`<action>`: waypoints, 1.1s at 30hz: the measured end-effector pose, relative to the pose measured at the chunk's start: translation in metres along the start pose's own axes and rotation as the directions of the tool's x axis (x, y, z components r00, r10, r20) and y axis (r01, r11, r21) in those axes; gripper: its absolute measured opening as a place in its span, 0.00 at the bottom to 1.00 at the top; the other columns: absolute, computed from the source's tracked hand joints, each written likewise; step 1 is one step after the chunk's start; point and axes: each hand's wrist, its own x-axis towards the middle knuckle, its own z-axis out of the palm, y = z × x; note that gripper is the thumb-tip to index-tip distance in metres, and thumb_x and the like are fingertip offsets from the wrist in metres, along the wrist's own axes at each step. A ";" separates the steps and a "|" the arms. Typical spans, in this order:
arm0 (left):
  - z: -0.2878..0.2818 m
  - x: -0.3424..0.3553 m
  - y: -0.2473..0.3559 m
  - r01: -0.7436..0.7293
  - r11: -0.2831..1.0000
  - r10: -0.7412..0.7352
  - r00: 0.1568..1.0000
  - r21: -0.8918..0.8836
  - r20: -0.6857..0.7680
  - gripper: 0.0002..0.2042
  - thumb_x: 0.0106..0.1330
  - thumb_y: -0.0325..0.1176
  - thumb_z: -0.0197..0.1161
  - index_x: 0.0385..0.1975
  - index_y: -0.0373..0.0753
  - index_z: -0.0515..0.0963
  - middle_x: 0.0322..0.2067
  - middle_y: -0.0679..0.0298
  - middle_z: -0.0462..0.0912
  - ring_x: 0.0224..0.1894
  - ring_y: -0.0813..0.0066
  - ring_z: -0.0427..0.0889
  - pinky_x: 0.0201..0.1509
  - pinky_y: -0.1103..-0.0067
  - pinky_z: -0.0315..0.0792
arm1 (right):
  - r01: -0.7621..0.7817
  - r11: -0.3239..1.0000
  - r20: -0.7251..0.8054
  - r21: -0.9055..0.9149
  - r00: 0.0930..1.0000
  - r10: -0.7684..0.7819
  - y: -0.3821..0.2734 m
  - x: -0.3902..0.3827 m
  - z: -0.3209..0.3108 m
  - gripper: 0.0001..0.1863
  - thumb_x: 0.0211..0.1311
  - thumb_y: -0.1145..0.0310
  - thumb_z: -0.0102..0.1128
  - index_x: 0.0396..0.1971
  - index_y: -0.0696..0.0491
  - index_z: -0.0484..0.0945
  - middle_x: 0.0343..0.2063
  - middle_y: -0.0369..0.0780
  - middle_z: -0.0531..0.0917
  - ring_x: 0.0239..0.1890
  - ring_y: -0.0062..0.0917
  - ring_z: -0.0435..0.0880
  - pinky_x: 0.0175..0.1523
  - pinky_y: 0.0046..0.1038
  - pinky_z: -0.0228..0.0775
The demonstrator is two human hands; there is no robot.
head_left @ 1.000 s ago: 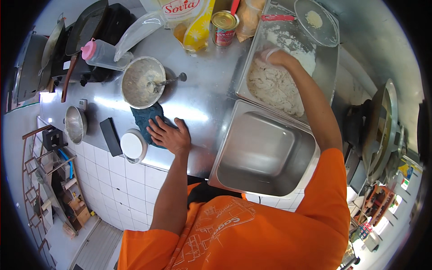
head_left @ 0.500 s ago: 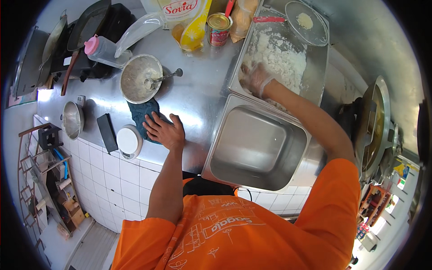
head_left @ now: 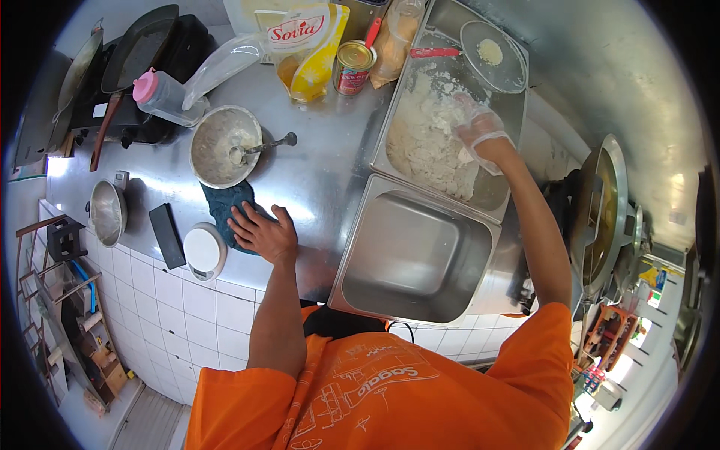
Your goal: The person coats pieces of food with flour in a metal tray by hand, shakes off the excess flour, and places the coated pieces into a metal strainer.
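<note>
- The floury mixture [head_left: 427, 142] is lying in the far metal tray [head_left: 491, 196], beneath and left of the gloved right hand [head_left: 480, 133]; I cannot tell whether its fingers are gripping any.
- The left hand [head_left: 262, 234] is resting on a dark cloth [head_left: 220, 204], its fingers spreading wide.
- The mixture is looking pale and crumbly, clumping in loose lumps; the clear glove [head_left: 493, 136] is wrinkling near the wrist.
- A smooth rectangular steel pan [head_left: 420, 251] is sitting just nearer than the tray.
- A round sieve [head_left: 516, 69] is covering part of the tray's far right end.
- A smeared bowl [head_left: 204, 142] with a spoon [head_left: 276, 143] is standing left on the steel table [head_left: 322, 161].
</note>
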 end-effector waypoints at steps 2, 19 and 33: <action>0.000 0.000 -0.002 0.004 1.000 -0.004 1.000 0.004 -0.001 0.36 0.67 0.53 0.50 0.70 0.38 0.56 0.72 0.50 0.49 0.76 0.44 0.41 0.73 0.50 0.42 | -0.002 0.998 0.089 0.056 0.996 -0.003 0.004 0.004 0.007 0.42 0.55 0.51 0.68 0.68 0.49 0.64 0.61 0.57 0.72 0.62 0.50 0.73 0.66 0.40 0.64; 0.001 0.000 0.009 0.004 1.000 -0.004 1.000 -0.023 0.015 0.36 0.67 0.53 0.50 0.71 0.38 0.55 0.73 0.51 0.49 0.76 0.45 0.41 0.74 0.50 0.41 | 0.124 0.964 -0.101 0.234 0.990 -0.103 0.017 0.040 0.089 0.31 0.53 0.60 0.69 0.57 0.49 0.70 0.46 0.53 0.81 0.51 0.45 0.81 0.56 0.39 0.73; 0.001 -0.002 0.007 -0.008 1.000 0.008 1.000 -0.016 -0.004 0.35 0.67 0.53 0.49 0.70 0.39 0.57 0.73 0.51 0.50 0.76 0.45 0.42 0.73 0.49 0.42 | -0.081 0.940 0.250 -0.332 0.953 0.170 0.021 0.018 0.106 0.64 0.44 0.45 0.77 0.74 0.58 0.46 0.67 0.57 0.64 0.70 0.45 0.62 0.73 0.37 0.53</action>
